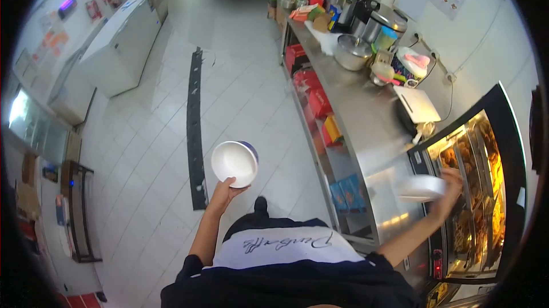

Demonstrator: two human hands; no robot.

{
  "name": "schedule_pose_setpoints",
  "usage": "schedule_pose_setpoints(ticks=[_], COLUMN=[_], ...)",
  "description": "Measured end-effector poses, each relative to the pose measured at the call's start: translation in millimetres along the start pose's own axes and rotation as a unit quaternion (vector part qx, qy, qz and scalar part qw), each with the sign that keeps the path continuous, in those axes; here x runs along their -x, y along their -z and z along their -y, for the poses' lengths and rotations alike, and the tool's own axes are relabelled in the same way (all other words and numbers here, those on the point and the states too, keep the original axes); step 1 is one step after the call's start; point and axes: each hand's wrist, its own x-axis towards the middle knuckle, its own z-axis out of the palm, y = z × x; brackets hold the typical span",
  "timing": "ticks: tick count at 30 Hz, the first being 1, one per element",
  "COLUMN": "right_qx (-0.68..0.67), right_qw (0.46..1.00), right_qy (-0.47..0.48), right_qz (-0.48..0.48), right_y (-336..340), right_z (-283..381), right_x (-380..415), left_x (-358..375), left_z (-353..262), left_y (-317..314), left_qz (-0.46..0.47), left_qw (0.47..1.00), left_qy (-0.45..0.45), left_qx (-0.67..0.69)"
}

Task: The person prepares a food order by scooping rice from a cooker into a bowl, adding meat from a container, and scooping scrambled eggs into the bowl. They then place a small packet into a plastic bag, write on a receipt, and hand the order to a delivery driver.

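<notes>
My left hand (225,195) grips a paper tub (235,163) by its rim, thumb inside. It is white within, with a dark blue outer side, and its open mouth faces me. Out to the right, my right hand (452,189) is beside the glass front of a lit food warmer (420,162). In its fingers is a white round thing (422,188), smeared by motion; it looks like a lid or a shallow bowl. Behind the glass, browned fried food (462,156) sits on racks.
Along the right wall runs a steel counter (366,119) bearing a steel pot (351,52), large cookers (384,24) and a white board (416,104). Red packages (318,102) fill the shelf below. A black strip (194,125) lies on the tiled floor. White chest freezers (123,45) stand left.
</notes>
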Motion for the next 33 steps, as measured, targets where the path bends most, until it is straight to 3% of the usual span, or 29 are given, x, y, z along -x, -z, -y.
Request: schedule_pose_setpoints(ticks=[2,3,5,6,7,11,13,16,18,20,21,23,27,30,31,33], right_qx=[0.101,0.108,0.139,0.18,0.197,0.237,0.271,0.353,0.433,0.283,0.168,-0.038,-0.138,-0.014,0.022,0.049], right_qw=[0.921,0.906,0.864,0.854,0.886,0.936,0.934,0.907,0.881,0.931,0.966,0.979,0.981,0.944,0.93,0.943], right_qy=[-0.208,-0.12,-0.184,-0.213,-0.215,-0.163,-0.148,-0.124,-0.058,-0.133,-0.107,-0.119,0.07,0.33,0.366,0.325], right_qz=[0.314,0.391,0.448,0.439,0.361,0.203,0.18,0.195,0.183,0.189,0.164,0.163,0.115,0.004,-0.023,-0.049], right_y=[-74,-97,-141,-159,-193,-276,-321,-378,-418,-453,-470,-499,-517,-546,-550,-551], right_z=[-16,-58,-81,-87,-112,-171,-196,-235,-252,-260,-246,-174,-93,-56,-49,-42], right_x=[-2,11,25,31,36,14,-20,-70,-110,-163,-198,-282,-382,-430,-438,-442], left_x=[-72,-107,-162,-192,-253,-362,-414,-487,-524,-561,-580,-624,-695,-729,-752,-782], left_z=[-17,-25,-40,-46,-59,-71,-81,-100,-119,-136,-139,-138,-141,-128,-108,-89], left_y=[-16,-28,-57,-79,-105,-160,-181,-200,-224,-232,-233,-241,-294,-342,-348,-378], left_qz=[0.059,0.081,0.129,0.155,0.19,0.253,0.238,0.198,0.186,0.172,0.166,0.179,0.301,0.433,0.456,0.485], left_qw=[0.996,0.989,0.972,0.964,0.949,0.939,0.94,0.953,0.964,0.967,0.966,0.957,0.876,0.793,0.759,0.667], left_qy=[0.024,0.042,0.104,0.137,0.174,0.159,0.162,0.213,0.149,0.122,0.126,0.152,0.203,0.211,0.234,0.28], left_qx=[-0.069,-0.115,-0.164,-0.166,-0.182,-0.169,-0.185,-0.089,-0.116,-0.143,-0.155,-0.171,-0.318,-0.373,-0.403,-0.492])
